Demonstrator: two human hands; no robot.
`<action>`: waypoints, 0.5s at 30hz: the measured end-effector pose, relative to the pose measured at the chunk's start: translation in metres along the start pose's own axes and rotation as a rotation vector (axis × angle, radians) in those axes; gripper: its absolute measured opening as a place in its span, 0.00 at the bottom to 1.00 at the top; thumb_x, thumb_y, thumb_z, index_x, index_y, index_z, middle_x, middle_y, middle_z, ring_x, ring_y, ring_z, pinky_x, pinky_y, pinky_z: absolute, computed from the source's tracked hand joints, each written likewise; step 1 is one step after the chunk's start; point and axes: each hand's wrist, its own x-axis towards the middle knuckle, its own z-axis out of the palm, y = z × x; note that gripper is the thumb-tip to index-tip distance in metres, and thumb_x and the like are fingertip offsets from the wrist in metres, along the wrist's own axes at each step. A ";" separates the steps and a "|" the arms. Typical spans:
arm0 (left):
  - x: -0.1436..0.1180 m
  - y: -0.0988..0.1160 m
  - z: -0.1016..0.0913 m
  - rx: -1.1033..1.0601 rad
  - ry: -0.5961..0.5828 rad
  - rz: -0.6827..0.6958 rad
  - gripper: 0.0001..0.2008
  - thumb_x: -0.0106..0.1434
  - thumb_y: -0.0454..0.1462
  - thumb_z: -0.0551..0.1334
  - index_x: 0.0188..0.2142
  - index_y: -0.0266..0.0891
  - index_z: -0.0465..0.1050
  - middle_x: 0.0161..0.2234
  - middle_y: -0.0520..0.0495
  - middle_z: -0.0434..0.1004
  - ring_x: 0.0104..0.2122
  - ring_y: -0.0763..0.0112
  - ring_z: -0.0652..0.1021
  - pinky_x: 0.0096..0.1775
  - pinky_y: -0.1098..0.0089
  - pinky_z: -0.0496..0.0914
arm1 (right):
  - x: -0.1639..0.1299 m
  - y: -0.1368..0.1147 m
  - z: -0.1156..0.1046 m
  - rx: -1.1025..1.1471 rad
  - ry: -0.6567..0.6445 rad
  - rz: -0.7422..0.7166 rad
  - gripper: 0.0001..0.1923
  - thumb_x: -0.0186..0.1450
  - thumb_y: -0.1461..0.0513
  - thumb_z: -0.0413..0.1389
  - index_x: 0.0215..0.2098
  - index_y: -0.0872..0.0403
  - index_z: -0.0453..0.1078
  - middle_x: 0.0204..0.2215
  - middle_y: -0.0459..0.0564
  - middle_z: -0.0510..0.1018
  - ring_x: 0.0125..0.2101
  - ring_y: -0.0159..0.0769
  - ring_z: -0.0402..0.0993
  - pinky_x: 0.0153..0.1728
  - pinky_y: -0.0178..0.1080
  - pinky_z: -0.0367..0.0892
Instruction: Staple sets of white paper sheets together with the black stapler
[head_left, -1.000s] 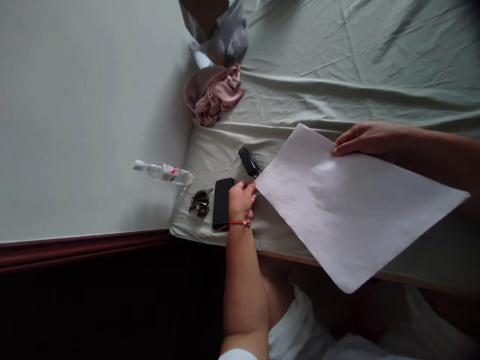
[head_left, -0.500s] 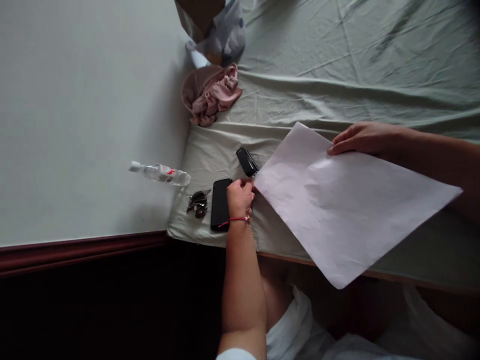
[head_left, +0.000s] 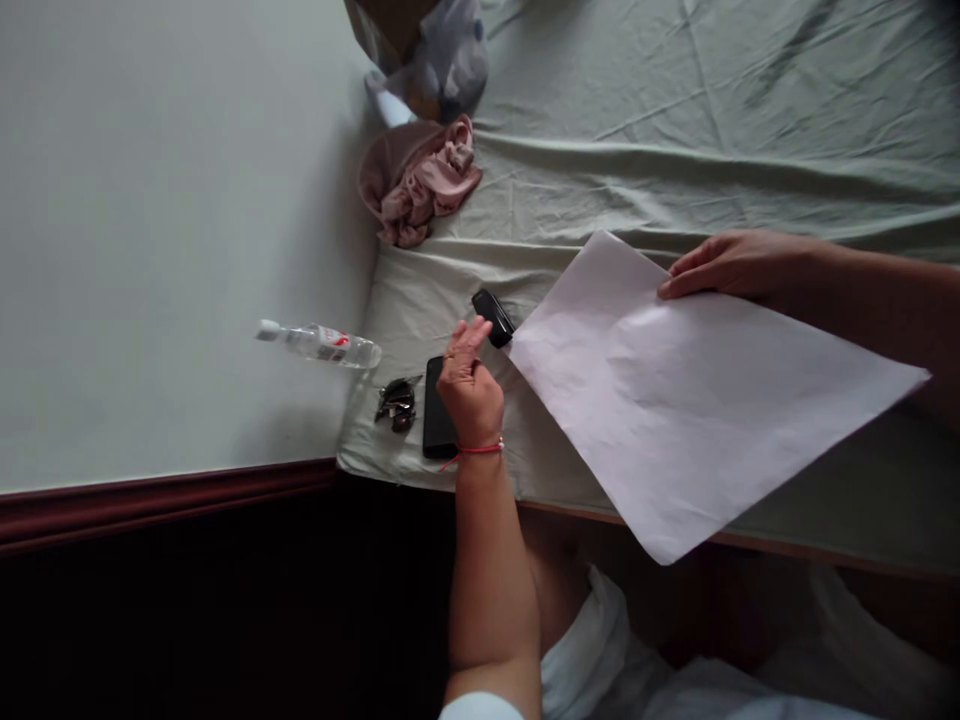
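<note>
Toward five o'clock, nearest us, white fabric (head_left: 589, 640) drapes over our legs. Close to the centre, our left hand (head_left: 472, 390), a red bracelet (head_left: 480, 449) at its wrist, has its fingers loosely stretched out; the white sheet (head_left: 705, 400) spreads out at three o'clock, its left corner just beside those fingertips but apart from them. At eight o'clock from the centre, that hand partly hides a flat black phone-like object (head_left: 437, 425), with a bunch of keys (head_left: 397, 404) just beyond. At two o'clock, our right hand (head_left: 727, 265) pinches the sheet's far edge, thumb on top. At twelve, a small black object (head_left: 492, 314) sits by our left fingertips; we cannot tell whether they touch. At nine stands a clear bottle (head_left: 322, 343), at eleven pink cloth (head_left: 431, 190), and farthest, near twelve, a translucent bag (head_left: 454, 65)
</note>
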 end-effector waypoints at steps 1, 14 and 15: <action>-0.002 0.002 0.000 -0.019 -0.050 0.016 0.28 0.59 0.20 0.51 0.45 0.43 0.84 0.53 0.47 0.85 0.62 0.67 0.77 0.67 0.60 0.66 | 0.001 0.001 -0.001 0.001 -0.006 0.000 0.11 0.69 0.66 0.61 0.28 0.55 0.74 0.20 0.45 0.75 0.21 0.25 0.73 0.32 0.28 0.76; -0.007 0.008 0.002 -0.092 -0.041 -0.169 0.32 0.60 0.21 0.53 0.56 0.46 0.80 0.53 0.49 0.85 0.58 0.67 0.81 0.68 0.60 0.65 | 0.010 0.008 -0.011 -0.038 -0.052 -0.044 0.06 0.66 0.63 0.66 0.30 0.55 0.76 0.22 0.48 0.76 0.19 0.27 0.72 0.28 0.30 0.75; -0.007 0.007 0.001 -0.070 -0.049 -0.160 0.32 0.60 0.20 0.53 0.56 0.45 0.80 0.53 0.48 0.85 0.58 0.67 0.81 0.69 0.58 0.63 | 0.012 0.010 -0.011 -0.034 -0.054 -0.044 0.06 0.66 0.63 0.65 0.31 0.54 0.76 0.22 0.47 0.76 0.19 0.27 0.72 0.28 0.29 0.75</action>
